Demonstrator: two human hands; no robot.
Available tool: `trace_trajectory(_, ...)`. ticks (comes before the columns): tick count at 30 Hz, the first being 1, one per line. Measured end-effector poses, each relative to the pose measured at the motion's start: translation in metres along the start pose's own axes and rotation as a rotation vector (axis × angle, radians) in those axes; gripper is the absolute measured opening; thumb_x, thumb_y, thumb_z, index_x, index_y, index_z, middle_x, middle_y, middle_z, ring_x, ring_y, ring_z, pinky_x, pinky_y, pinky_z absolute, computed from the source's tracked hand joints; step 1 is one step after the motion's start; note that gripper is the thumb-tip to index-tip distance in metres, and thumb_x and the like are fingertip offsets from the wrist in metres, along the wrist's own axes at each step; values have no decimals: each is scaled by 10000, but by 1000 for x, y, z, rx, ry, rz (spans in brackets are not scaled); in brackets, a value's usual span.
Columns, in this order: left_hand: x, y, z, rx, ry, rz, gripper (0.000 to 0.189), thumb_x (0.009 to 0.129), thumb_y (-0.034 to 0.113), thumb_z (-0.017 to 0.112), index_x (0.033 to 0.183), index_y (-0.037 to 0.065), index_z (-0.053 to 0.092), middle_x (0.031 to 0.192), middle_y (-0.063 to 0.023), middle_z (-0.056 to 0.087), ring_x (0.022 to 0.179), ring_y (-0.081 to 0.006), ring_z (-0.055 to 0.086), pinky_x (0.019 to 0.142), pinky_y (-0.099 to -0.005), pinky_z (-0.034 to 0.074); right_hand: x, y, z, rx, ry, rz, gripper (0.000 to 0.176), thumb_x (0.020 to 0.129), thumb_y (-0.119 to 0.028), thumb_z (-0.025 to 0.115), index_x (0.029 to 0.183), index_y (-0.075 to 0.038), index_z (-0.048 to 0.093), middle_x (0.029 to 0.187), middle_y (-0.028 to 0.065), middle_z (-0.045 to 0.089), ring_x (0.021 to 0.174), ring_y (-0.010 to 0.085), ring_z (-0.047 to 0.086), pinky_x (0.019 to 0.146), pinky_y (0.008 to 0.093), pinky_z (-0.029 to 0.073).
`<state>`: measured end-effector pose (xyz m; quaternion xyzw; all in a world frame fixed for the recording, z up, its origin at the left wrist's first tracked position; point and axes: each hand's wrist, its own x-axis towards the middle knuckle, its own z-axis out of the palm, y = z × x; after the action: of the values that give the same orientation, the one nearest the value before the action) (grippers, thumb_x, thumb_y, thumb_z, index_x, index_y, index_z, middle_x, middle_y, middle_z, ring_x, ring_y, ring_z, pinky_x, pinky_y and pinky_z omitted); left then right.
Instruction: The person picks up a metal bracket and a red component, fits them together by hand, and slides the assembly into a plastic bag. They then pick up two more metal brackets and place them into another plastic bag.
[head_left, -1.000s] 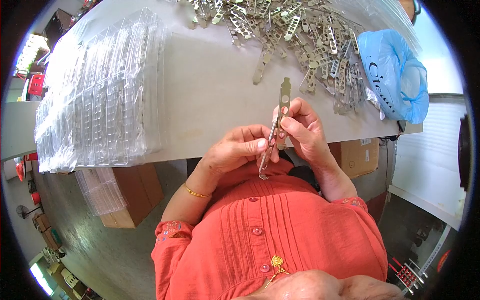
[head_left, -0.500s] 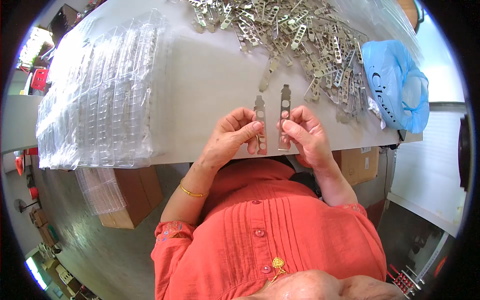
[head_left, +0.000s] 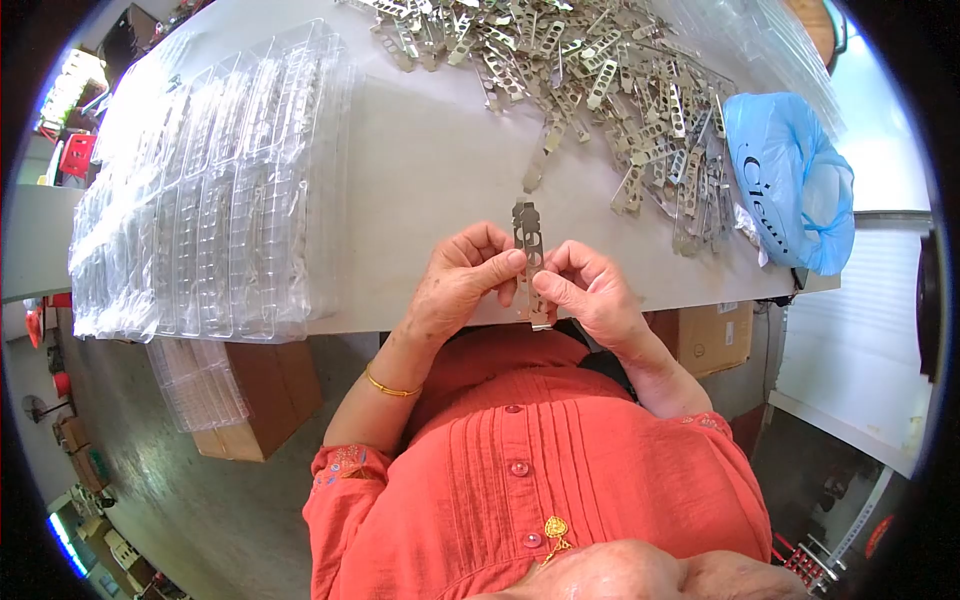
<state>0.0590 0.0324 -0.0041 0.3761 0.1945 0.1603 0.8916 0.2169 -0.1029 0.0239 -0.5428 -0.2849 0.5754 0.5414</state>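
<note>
Two thin metal brackets with round holes overlap, upright in view, near the table's front edge. My left hand (head_left: pixel 470 275) pinches one bracket (head_left: pixel 520 240) between thumb and fingers. Against it, my right hand (head_left: pixel 585 290) pinches the other bracket (head_left: pixel 534 262), which lies partly over the first. Just beyond their tips, another bracket (head_left: pixel 541 165) lies on the table (head_left: pixel 420 170), at the edge of a large heap of similar metal brackets (head_left: pixel 600 85).
Stacked clear plastic trays (head_left: pixel 210 200) cover the table's left side. A blue plastic bag (head_left: pixel 790 180) stands at the right, beside the heap. Cardboard boxes (head_left: pixel 270 395) (head_left: pixel 715 337) are below the table. Clear plastic sheets (head_left: pixel 760 50) lie at the back right.
My right hand has moved left and toward my body, bringing its bracket from apart to overlapping the left hand's bracket. My left hand has shifted only slightly.
</note>
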Motion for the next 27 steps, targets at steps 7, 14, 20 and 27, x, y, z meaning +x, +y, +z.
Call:
trace_trajectory(7, 0, -2, -5, -75, -45, -2, 127, 942, 127, 716, 942, 35, 629, 848, -46, 669, 683, -121, 616, 637, -252, 506, 0, 0, 3, 74, -42, 53, 162, 990, -167, 662, 999, -41, 560, 879, 65, 689, 756, 116, 671, 637, 268, 558)
trace_trajectory(14, -1, -4, -8, -105, -135, 31, 128, 914, 97, 736, 923, 47, 619, 836, -42, 677, 699, -124, 639, 654, -261, 531, -1, -4, 7, 123, -86, 47, 155, 991, -153, 659, 1020, -44, 553, 911, 84, 697, 780, 158, 701, 667, 279, 575)
trace_trajectory(20, -3, -4, -8, -98, -125, 43, 143, 900, 92, 750, 914, 40, 618, 839, -66, 690, 693, -124, 645, 653, -260, 539, -1, 0, 6, 132, -105, 9, 184, 994, -150, 653, 1063, -38, 524, 907, 95, 704, 779, 156, 700, 673, 268, 569)
trace_trajectory(27, -9, 3, 6, 22, -90, 17, 143, 908, 99, 737, 888, 30, 615, 886, -151, 705, 663, -137, 637, 620, -287, 542, -9, -21, -6, -440, -48, -361, 848, 797, -192, 853, 1470, -60, 355, 1467, 141, 440, 1200, 217, 565, 964, 377, 489)
